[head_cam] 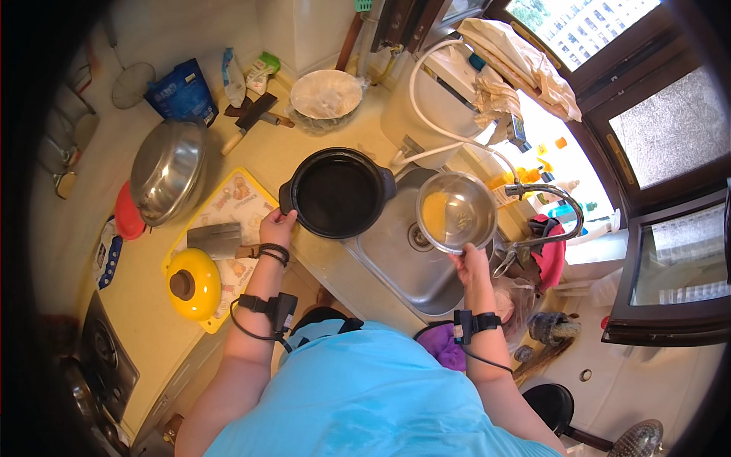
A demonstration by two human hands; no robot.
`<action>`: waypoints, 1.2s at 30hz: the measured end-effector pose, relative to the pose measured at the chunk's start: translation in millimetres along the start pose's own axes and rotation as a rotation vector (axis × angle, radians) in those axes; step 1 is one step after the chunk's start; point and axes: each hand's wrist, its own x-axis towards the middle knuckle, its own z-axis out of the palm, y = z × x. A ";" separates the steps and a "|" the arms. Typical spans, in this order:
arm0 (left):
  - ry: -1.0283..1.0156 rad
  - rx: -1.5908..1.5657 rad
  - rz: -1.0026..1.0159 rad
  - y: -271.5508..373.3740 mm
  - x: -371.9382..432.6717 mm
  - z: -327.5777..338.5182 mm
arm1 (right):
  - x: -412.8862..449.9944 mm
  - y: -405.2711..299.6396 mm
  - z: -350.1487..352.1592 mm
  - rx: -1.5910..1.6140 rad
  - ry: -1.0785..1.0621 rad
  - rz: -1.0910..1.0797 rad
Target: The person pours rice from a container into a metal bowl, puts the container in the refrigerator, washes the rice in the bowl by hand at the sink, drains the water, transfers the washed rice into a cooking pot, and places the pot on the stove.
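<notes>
My left hand grips the near-left rim of a black two-handled pot, just below its side handle. The pot stands at the counter edge beside the sink; its dark interior shows no clear contents. In my right hand is the rim of a stainless steel bowl, held over the sink basin. Yellow grain, possibly millet, lies against the bowl's left side. To the left of my left hand, a cleaver and a yellow lid with a brown knob rest on a patterned cutting board.
A curved faucet rises right of the sink. Behind the pot stand a plastic-covered bowl and a knife. A large metal basin leans at the left wall, with a stove nearer me. An open window juts at right.
</notes>
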 end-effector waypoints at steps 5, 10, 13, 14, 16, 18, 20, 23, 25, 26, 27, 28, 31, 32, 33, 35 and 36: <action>-0.016 -0.017 -0.016 -4.2 1.8 -0.1 | -14.2 28.4 -13.4 0.046 0.001 0.071; -0.008 -0.005 0.004 -5.9 4.5 1.6 | -23.9 46.7 -25.8 0.029 0.042 0.112; -0.008 0.003 -0.012 -6.6 5.8 1.2 | -29.5 51.6 -32.0 0.036 -0.015 0.180; -0.004 0.006 -0.007 -8.8 7.7 0.9 | -34.3 56.2 -31.0 0.015 0.003 0.148; -0.016 0.036 -0.034 -11.7 11.2 0.1 | -32.1 67.6 -42.8 -0.047 -0.030 0.163; -0.019 0.069 -0.055 -13.1 13.4 0.9 | -31.4 76.9 -49.1 0.001 -0.038 0.148; -0.021 0.101 -0.079 -12.6 14.6 0.7 | -31.7 85.1 -50.3 0.024 0.003 0.160; -0.018 0.113 -0.094 -9.1 13.2 -2.1 | -35.8 84.9 -54.1 -0.041 -0.078 0.254; -0.008 0.116 -0.129 -4.6 10.6 -1.5 | -43.7 85.6 -46.8 -0.016 -0.054 0.186; -0.006 0.119 -0.127 -5.4 12.2 -0.9 | -46.4 85.9 -43.5 0.007 -0.027 0.117; 0.006 0.110 -0.117 -5.3 12.8 0.3 | -46.5 84.6 -44.7 0.011 -0.027 0.119; 0.018 0.100 -0.107 -5.5 13.1 -0.1 | -45.3 82.1 -46.1 -0.061 -0.058 0.073; 0.031 0.010 -0.140 1.2 8.0 -0.2 | -49.4 70.7 -42.1 -0.163 -0.040 0.001; 0.026 0.007 -0.141 0.8 5.5 4.2 | -52.2 62.8 -42.1 -0.194 -0.049 0.020; 0.034 -0.011 -0.124 2.4 3.5 7.0 | -56.4 54.9 -39.7 -0.222 -0.062 0.035; 0.021 -0.003 -0.087 -6.5 13.5 0.1 | -70.0 34.8 -26.8 -0.184 -0.042 -0.021; 0.009 0.011 -0.086 -9.7 16.8 0.1 | -78.5 22.0 -18.5 -0.198 -0.041 -0.061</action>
